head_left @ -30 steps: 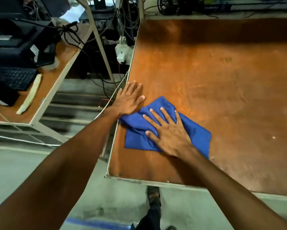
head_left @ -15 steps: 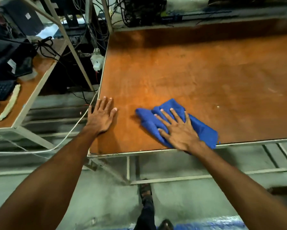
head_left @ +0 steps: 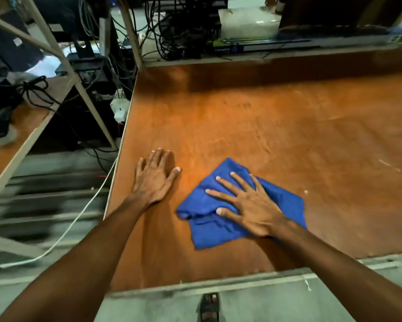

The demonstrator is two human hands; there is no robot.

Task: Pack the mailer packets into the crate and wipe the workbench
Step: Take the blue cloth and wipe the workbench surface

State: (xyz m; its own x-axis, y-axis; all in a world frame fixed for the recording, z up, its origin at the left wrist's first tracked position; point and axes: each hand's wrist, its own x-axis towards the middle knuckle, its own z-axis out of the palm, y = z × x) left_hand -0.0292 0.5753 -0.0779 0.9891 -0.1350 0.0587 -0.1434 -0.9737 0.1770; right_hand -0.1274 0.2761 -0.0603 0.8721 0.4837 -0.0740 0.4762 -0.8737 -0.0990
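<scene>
Cables [head_left: 172, 26] hang tangled behind the far edge of the orange-brown tabletop [head_left: 276, 126], and a white power strip [head_left: 119, 110] sits just off its left edge, beside a slanted metal frame leg [head_left: 88, 101]. Nothing lies between my hands. My left hand [head_left: 154, 180] rests flat on the bare tabletop near its left edge, fingers loosely spread, holding nothing. My right hand [head_left: 249, 205] presses palm-down on the crumpled blue cloth [head_left: 218, 226], fingers [head_left: 238, 181] splayed wide across it, near the front edge.
</scene>
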